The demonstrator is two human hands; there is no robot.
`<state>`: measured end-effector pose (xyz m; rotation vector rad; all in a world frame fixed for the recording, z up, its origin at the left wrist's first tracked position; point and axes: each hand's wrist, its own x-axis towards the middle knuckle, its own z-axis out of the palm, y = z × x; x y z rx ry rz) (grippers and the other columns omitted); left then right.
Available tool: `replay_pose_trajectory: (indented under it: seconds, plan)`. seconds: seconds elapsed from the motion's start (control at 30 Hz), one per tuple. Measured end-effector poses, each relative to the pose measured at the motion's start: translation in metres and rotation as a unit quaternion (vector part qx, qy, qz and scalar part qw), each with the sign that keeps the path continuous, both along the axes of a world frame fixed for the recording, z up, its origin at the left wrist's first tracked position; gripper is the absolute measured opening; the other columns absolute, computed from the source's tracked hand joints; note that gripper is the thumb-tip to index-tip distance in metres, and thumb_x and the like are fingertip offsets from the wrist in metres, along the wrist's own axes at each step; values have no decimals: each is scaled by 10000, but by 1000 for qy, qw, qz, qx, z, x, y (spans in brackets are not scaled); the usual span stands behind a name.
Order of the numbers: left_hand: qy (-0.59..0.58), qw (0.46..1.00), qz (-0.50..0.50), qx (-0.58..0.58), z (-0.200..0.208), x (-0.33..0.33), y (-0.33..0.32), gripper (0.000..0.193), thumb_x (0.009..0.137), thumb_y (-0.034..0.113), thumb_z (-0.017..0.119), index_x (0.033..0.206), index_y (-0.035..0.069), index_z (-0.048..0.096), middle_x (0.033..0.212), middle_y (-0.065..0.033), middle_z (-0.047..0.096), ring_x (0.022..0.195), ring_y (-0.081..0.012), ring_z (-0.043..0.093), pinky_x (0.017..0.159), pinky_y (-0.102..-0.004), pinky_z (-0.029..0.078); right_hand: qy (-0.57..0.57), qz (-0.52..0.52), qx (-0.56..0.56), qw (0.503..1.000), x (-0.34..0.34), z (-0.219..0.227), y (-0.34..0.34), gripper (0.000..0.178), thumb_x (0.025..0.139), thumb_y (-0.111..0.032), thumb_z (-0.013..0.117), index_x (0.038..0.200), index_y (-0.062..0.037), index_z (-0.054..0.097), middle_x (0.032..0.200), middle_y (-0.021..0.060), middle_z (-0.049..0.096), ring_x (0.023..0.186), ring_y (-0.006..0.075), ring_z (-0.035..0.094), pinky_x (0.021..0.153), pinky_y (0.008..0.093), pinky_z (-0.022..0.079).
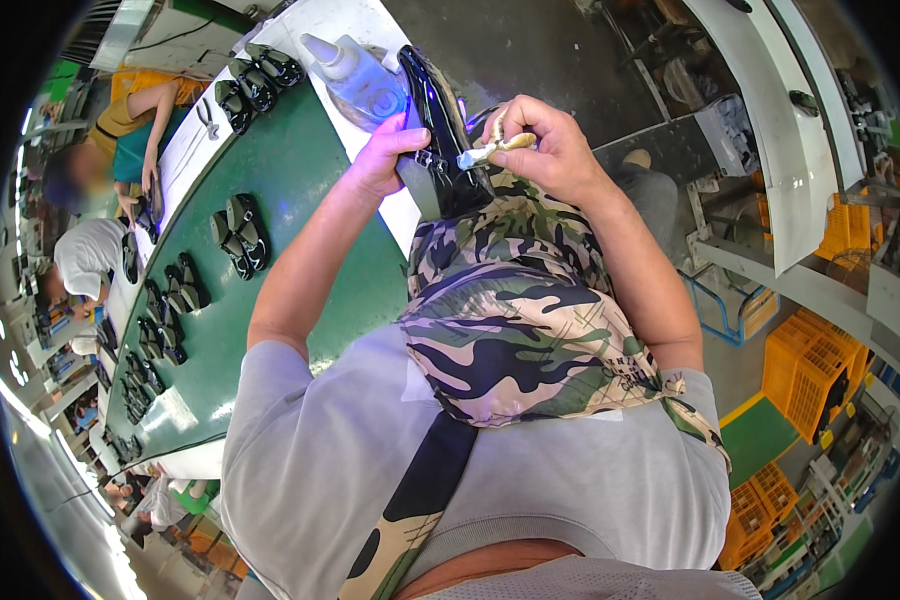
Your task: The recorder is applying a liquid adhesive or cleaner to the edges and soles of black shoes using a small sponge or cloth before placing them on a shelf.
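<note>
My left hand (382,160) grips a glossy black shoe (433,95) by its side, with the thumb near its small buckle. Pinched between the fingers of my right hand (555,150) is a crumpled cream-coloured cloth (510,142). Its pale bluish end lies against or just in front of the shoe's side; I cannot tell whether they touch. Beyond my left hand, a clear squeeze bottle (362,82) with a white nozzle and bluish liquid stands on the white table edge. My camouflage-patterned apron (530,330) is below the shoe.
A green conveyor belt (305,205) on my left carries pairs of black shoes (240,236). More shoes (258,78) and a plier-like tool (207,118) lie along its white far edge. Co-workers (120,140) sit across the belt. Orange crates (808,362) stand on the right.
</note>
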<state>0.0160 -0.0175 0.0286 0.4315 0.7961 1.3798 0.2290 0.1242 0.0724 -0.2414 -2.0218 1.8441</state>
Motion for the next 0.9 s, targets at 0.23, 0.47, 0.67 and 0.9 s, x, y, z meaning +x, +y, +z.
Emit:
replay_pose_trajectory:
  seconds: [0.23,0.47,0.67,0.9]
  plan:
    - [45,999,14,-9,-17,5,4,704,748,230,765,1345,-18,486,1234,-139,626,1128,-255,629,1037,-403,473,45,-2,26,999,16,3,1,236,794,-27,714,810,-66,481,987,115,635,863,147,560,754,284,428]
    - [44,999,11,8,-20,10,8,715,755,223,758,1362,-16,464,1248,-140,619,1127,-271,630,1040,-416,474,73,-20,60,995,29,4,3,231,792,-13,707,787,-69,483,995,102,638,823,124,549,711,263,419]
    - [-62,996,58,31,-18,10,5,628,796,178,732,1347,10,482,1267,-169,610,1151,-313,616,1054,-448,465,46,-28,35,998,43,-8,11,232,788,6,708,797,-71,490,990,100,634,865,131,552,748,264,431]
    - [-153,981,102,53,-19,12,6,610,804,233,744,1327,25,512,1262,-165,617,1156,-338,610,1061,-487,454,89,-146,-223,960,25,-15,-1,196,812,2,733,843,-60,551,949,67,647,868,113,591,786,256,483]
